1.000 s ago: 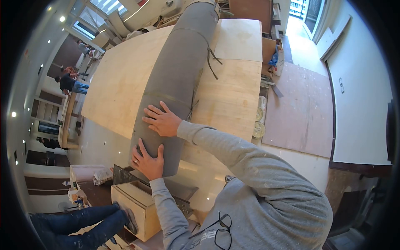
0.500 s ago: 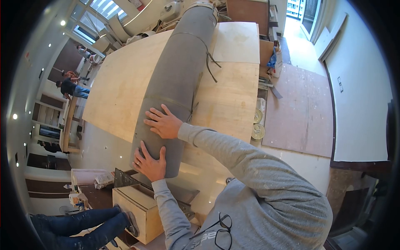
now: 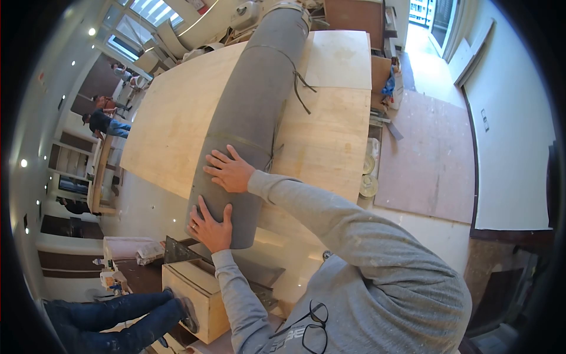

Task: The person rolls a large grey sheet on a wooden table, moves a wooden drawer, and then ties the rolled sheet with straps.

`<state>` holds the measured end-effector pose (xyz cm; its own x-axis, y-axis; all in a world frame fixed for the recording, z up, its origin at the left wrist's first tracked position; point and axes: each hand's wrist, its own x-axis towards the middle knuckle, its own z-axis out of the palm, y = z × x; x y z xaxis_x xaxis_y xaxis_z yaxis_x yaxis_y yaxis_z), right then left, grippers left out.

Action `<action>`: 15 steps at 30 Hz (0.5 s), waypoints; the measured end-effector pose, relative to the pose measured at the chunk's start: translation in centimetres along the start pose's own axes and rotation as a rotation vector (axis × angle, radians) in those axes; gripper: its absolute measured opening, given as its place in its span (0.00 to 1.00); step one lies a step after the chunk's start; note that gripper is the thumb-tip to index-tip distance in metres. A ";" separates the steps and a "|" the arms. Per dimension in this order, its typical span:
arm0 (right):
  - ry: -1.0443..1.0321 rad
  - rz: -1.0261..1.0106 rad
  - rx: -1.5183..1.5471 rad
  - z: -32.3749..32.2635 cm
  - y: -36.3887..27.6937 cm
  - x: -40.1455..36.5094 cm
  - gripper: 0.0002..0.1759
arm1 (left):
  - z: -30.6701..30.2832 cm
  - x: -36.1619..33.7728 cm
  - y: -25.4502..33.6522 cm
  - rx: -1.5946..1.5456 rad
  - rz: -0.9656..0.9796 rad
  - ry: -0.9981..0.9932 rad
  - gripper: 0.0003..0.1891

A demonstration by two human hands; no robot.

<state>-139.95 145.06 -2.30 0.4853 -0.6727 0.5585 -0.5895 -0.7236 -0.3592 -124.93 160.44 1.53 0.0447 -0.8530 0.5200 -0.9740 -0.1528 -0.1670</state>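
Centrally, a grey tied roll (image 3: 250, 94) lies across plywood sheets (image 3: 171, 112); the person's right hand (image 3: 231, 171) and left hand (image 3: 212, 226) press its lower end, fingers spread, grasping nothing. Lower left: wooden box (image 3: 194, 301), another person's legs (image 3: 118, 321). Right: round tins (image 3: 368, 186).

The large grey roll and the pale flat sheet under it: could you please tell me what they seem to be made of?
The large grey cylindrical roll could be rubber, foam or dense felt; its even, dull surface looks matt. The pale tan flat sheet looks like bare plywood, smooth and unpainted, judging by its faint grain and mottling.
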 end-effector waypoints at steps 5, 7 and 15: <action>-0.036 0.006 -0.014 0.9 -0.5 1.5 0.28 | 0.6 0.7 -1.3 -0.063 -0.010 -0.053 0.47; -0.034 0.018 -0.020 1.0 -0.6 2.2 0.27 | 0.4 0.8 -1.1 -0.060 -0.003 -0.063 0.47; 0.105 0.000 0.011 1.5 -0.6 2.7 0.26 | -0.2 -0.2 0.1 0.000 0.035 -0.006 0.45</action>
<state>-137.27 143.48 -1.73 0.4141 -0.6534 0.6337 -0.5822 -0.7253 -0.3675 -125.10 160.69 1.56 0.0116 -0.8608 0.5088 -0.9749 -0.1228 -0.1856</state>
